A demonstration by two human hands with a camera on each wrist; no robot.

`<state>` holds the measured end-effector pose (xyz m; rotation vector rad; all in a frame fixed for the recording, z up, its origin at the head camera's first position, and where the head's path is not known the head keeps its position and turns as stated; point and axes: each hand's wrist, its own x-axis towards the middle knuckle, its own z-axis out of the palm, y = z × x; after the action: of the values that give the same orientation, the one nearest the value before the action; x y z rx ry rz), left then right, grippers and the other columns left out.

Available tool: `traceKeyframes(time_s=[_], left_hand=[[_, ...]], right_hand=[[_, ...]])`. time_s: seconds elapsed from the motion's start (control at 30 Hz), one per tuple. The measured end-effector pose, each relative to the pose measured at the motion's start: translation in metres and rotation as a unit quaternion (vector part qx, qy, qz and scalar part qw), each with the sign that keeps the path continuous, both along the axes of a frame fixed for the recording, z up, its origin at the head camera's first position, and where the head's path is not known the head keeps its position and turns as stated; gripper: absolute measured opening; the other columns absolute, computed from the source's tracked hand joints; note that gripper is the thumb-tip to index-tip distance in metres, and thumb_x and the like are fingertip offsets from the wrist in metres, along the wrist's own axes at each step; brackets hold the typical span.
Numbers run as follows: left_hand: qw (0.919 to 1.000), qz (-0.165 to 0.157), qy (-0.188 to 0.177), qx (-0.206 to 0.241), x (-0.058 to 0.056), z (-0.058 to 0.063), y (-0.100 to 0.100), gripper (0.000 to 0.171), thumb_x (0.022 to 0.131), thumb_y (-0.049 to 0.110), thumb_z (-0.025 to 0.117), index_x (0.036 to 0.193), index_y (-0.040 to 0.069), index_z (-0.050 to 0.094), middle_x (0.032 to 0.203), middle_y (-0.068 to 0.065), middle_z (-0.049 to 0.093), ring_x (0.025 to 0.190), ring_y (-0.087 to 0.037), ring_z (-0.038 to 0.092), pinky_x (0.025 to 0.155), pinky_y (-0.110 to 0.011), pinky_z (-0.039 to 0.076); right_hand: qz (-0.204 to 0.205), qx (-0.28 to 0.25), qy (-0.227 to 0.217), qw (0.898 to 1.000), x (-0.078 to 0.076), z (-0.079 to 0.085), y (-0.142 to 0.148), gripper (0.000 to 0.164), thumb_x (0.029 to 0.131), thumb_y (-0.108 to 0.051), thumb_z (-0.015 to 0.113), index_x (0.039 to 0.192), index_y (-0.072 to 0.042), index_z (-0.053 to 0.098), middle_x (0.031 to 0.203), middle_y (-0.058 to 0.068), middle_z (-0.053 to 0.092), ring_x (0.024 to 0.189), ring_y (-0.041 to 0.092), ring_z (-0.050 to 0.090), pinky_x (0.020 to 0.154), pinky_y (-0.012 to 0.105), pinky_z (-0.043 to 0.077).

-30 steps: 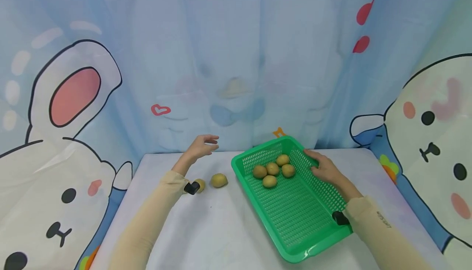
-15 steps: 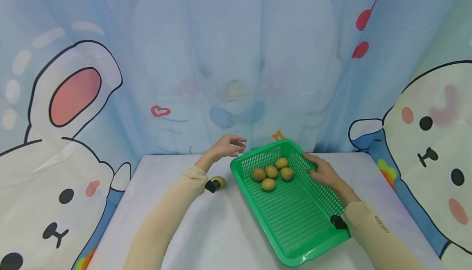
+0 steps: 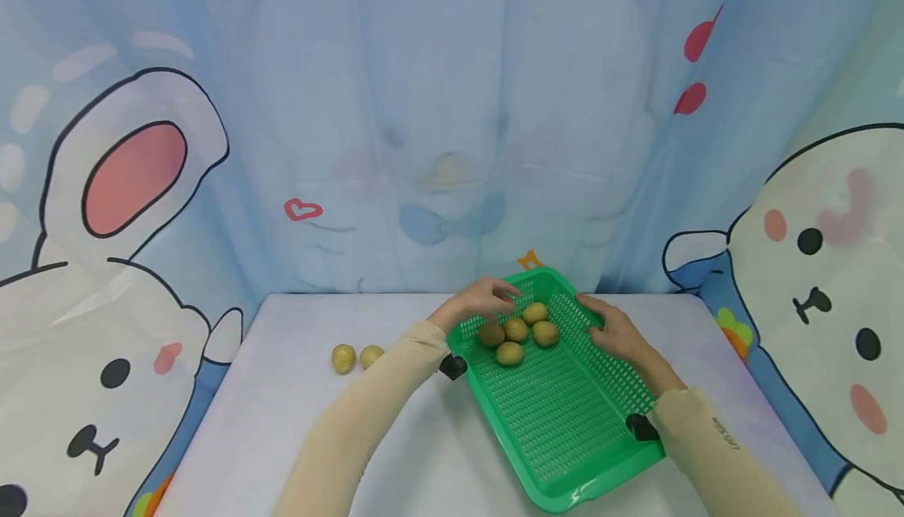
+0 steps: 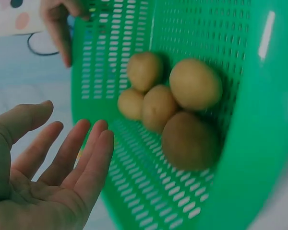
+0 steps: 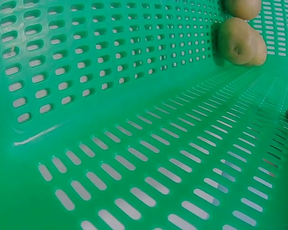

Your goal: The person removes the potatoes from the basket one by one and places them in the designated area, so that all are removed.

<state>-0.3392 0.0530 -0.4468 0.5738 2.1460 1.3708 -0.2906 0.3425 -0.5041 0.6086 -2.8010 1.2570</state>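
Note:
My left hand (image 3: 487, 299) hovers over the far left corner of a green plastic basket (image 3: 572, 454), with nothing in it. In the left wrist view its fingers (image 4: 69, 148) are spread and loosely bent. Below and beside it, several potatoes (image 3: 509, 354) lie grouped at the far end of the basket. My right hand (image 3: 617, 334) holds the basket's right rim, its thumb over the inner wall. The right wrist view shows mostly the perforated basket wall (image 5: 91, 72) and potatoes (image 5: 240, 43), with a sliver of finger at the right edge.
Two potatoes (image 3: 343, 358) rest on the white tabletop (image 3: 297, 407) left of the basket. My left sleeve (image 3: 381, 391) covers part of the table beside them. A blue curtain (image 3: 424, 109) printed with rabbits hangs behind and at both sides.
My left hand has moved right, from above the table to over the basket's far left corner. Potatoes on the table at the left have come out from behind the sleeve. The right hand stays on the rim.

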Motion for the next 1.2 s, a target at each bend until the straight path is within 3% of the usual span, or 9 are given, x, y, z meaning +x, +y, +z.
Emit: traceKeyframes(time_s=[0.2,0.3,0.37,0.43,0.53,0.57,0.73,0.83,1.2], left_hand=[[0.9987,-0.018,0.028,-0.037,0.007,-0.008,0.023,0.039,0.099,0.006,0.054,0.137,-0.003,0.055,0.137,-0.021,0.056,0.122,-0.035,0.056,0.098,-0.047,0.050],[0.9993,-0.010,0.016,-0.033,0.012,-0.010,0.031,0.039,0.099,0.006,0.054,0.137,-0.003,0.055,0.141,-0.015,0.053,0.118,-0.020,0.057,0.100,-0.041,0.049],[0.9997,0.005,-0.017,-0.014,0.015,-0.014,0.036,0.040,0.098,0.003,0.055,0.138,-0.003,0.054,0.120,-0.014,0.064,0.090,-0.014,0.057,0.091,-0.037,0.050],[0.9987,0.019,-0.048,0.003,0.016,-0.018,0.041,0.041,0.096,-0.001,0.055,0.138,-0.003,0.054,0.096,-0.011,0.062,0.069,-0.014,0.042,0.077,-0.036,0.044],[0.9972,0.031,-0.067,0.003,0.018,-0.025,0.046,0.041,0.095,-0.004,0.055,0.136,-0.004,0.055,0.080,-0.009,0.048,0.061,-0.019,0.026,0.068,-0.040,0.031],[0.9974,0.034,-0.063,-0.005,0.018,-0.027,0.048,0.041,0.095,-0.003,0.055,0.136,-0.004,0.055,0.083,-0.009,0.049,0.061,-0.019,0.029,0.067,-0.039,0.032],[0.9972,0.032,-0.022,-0.063,0.019,-0.034,0.055,0.037,0.097,0.005,0.058,0.133,-0.001,0.059,0.113,-0.014,0.063,0.071,-0.017,0.050,0.073,-0.038,0.047],[0.9962,0.025,-0.004,-0.083,0.020,-0.034,0.058,0.035,0.097,0.009,0.059,0.132,0.002,0.062,0.125,-0.010,0.061,0.091,-0.022,0.063,0.088,-0.042,0.054],[0.9960,0.048,0.009,-0.075,0.017,-0.031,0.069,0.036,0.098,0.007,0.058,0.133,-0.001,0.060,0.136,-0.014,0.058,0.113,-0.028,0.061,0.093,-0.044,0.053]], right_hand=[[0.004,-0.006,-0.001,1.000,0.002,0.001,0.000,0.062,0.085,0.016,0.045,0.146,0.015,0.033,0.149,0.037,0.030,0.136,0.054,0.028,0.100,0.060,0.036],[0.000,-0.002,-0.001,1.000,0.001,-0.001,0.001,0.062,0.085,0.016,0.045,0.146,0.015,0.033,0.149,0.037,0.030,0.136,0.054,0.029,0.100,0.060,0.036],[-0.004,0.001,-0.001,1.000,0.001,-0.003,0.001,0.062,0.085,0.016,0.045,0.146,0.014,0.033,0.149,0.037,0.030,0.136,0.054,0.029,0.102,0.062,0.035],[-0.007,0.001,-0.003,1.000,0.000,-0.004,0.001,0.062,0.085,0.016,0.046,0.146,0.014,0.034,0.149,0.036,0.031,0.136,0.054,0.029,0.105,0.064,0.032],[-0.010,0.002,-0.005,1.000,0.000,-0.005,-0.001,0.063,0.084,0.016,0.045,0.146,0.013,0.034,0.149,0.036,0.031,0.136,0.053,0.029,0.107,0.065,0.030],[-0.011,0.003,-0.005,1.000,0.000,-0.005,-0.002,0.063,0.084,0.016,0.045,0.146,0.013,0.034,0.149,0.036,0.031,0.136,0.053,0.029,0.107,0.065,0.029],[-0.015,0.013,-0.001,1.000,0.000,-0.003,-0.003,0.063,0.084,0.016,0.046,0.146,0.013,0.035,0.148,0.036,0.032,0.135,0.053,0.030,0.107,0.065,0.029],[-0.016,0.012,0.000,1.000,0.001,-0.002,-0.003,0.063,0.084,0.015,0.047,0.146,0.012,0.036,0.149,0.035,0.033,0.135,0.053,0.030,0.107,0.065,0.030],[-0.021,0.017,-0.018,0.999,-0.002,-0.003,0.002,0.064,0.087,0.014,0.047,0.149,0.008,0.034,0.151,0.033,0.030,0.137,0.051,0.029,0.100,0.057,0.038]])
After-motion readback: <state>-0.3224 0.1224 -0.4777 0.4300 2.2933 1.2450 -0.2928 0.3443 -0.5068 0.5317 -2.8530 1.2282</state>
